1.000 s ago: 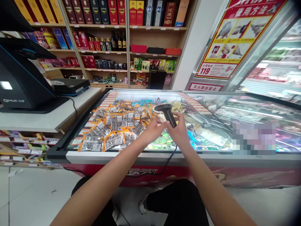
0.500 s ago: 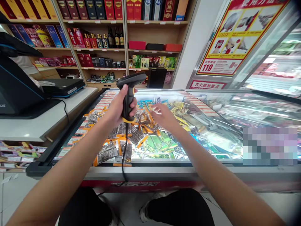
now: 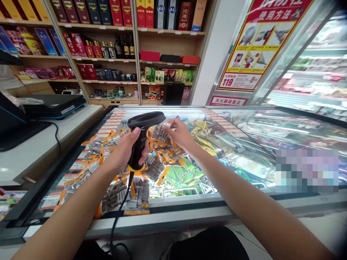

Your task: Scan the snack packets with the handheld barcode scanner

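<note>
In my left hand, fingers wrapped round its grip, is a black and yellow barcode scanner. Its head points right, over a small clear packet with orange ends and dark contents. My right hand pinches that packet by its upper right edge between thumb and fingers. Many similar packets lie loose below and left of the scanner, on the glass top of a chest freezer. The scanner's black cable hangs down over the front edge.
Green and yellow bags show inside the lit freezer. To the left stands a white counter with a black scale. Shelves of boxes and bottles line the back, beside a red and yellow wall poster.
My right hand, formerly without a packet, now holds one beside the scanner. The scanner has come lower and slightly left in view, and the view itself has shifted.
</note>
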Demonstrator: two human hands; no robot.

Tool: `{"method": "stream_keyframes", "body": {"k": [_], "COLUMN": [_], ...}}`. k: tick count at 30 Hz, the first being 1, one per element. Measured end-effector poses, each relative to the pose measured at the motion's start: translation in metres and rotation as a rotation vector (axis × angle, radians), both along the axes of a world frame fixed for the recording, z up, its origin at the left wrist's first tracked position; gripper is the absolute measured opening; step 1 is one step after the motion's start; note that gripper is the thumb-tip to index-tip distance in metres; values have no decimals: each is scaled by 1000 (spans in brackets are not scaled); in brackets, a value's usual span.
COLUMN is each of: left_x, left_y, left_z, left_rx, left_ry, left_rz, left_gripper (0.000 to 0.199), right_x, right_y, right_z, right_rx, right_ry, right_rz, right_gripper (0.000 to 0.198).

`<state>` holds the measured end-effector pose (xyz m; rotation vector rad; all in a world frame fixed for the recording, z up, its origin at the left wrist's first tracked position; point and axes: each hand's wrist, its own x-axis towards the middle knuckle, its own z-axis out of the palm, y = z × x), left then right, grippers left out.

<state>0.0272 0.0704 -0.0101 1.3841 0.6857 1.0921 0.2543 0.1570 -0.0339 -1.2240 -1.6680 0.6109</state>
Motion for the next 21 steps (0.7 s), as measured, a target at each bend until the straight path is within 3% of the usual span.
{"method": "stream_keyframes", "body": {"k": [3, 8, 14, 21], "left_x": [4, 15, 22, 21], "left_y": [-4, -14, -20, -19], "left_z": [-6, -10, -17, -20], "left_rx": [-18, -27, -64, 12], "left_ry": [87, 253, 325, 398], "left_rz": [-54, -127, -186, -188], "left_gripper": [58, 53, 50, 50], "right_x": [27, 55, 60, 57], "right_y": [-2, -2, -7, -9], "right_z": [9, 4, 3, 3], "right_rx": [-41, -36, -44, -31], "right_ry": [266, 535, 542, 506], "right_rz": [-1, -102, -91, -79], "right_gripper": [40, 40, 40, 37]}}
